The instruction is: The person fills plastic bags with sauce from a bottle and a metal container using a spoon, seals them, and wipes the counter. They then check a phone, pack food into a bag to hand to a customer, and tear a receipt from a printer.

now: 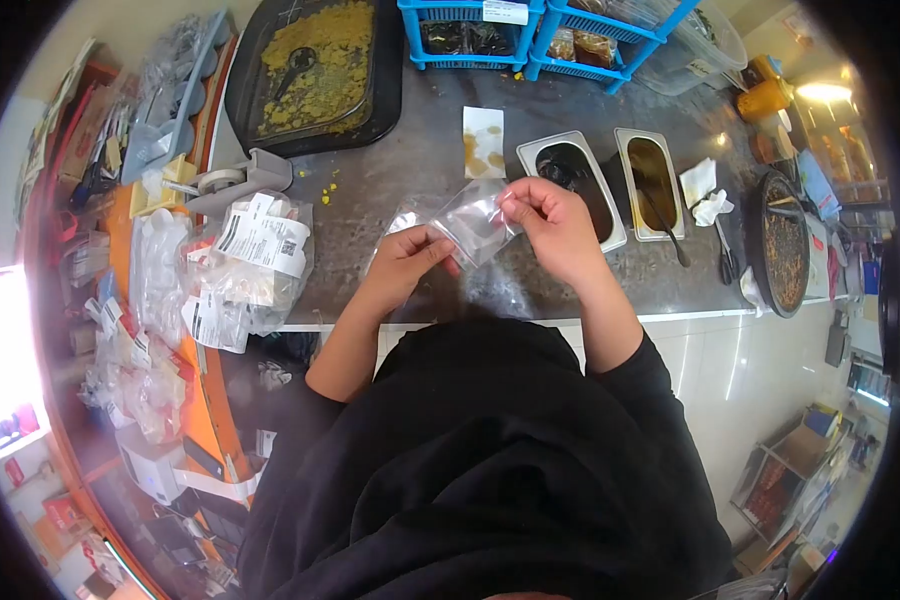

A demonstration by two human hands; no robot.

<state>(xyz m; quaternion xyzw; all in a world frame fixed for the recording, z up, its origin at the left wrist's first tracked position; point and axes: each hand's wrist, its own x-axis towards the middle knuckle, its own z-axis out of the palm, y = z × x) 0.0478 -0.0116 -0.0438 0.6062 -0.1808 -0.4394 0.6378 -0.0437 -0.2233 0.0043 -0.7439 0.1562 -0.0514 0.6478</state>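
Note:
A small clear plastic bag (473,222) is stretched between my two hands above the dark metal table. My left hand (410,262) pinches its lower left side between thumb and fingers. At its upper right edge, my right hand (553,225) pinches the film with thumb and forefinger. More clear plastic lies on the table just behind my left hand. Beyond the bag is a white paper (483,140) with brownish stains. Close to my right hand stands a steel pan (610,236) with dark contents, and a second steel pan (656,232) beside it holds brown liquid and a spoon.
A black tray (388,90) of crumbly yellow food sits at the back left. Blue racks (475,62) stand at the back. A tape dispenser (240,183) and labelled plastic bags (260,255) are on the left. Scissors (727,262) and a round dark pan (782,245) lie right.

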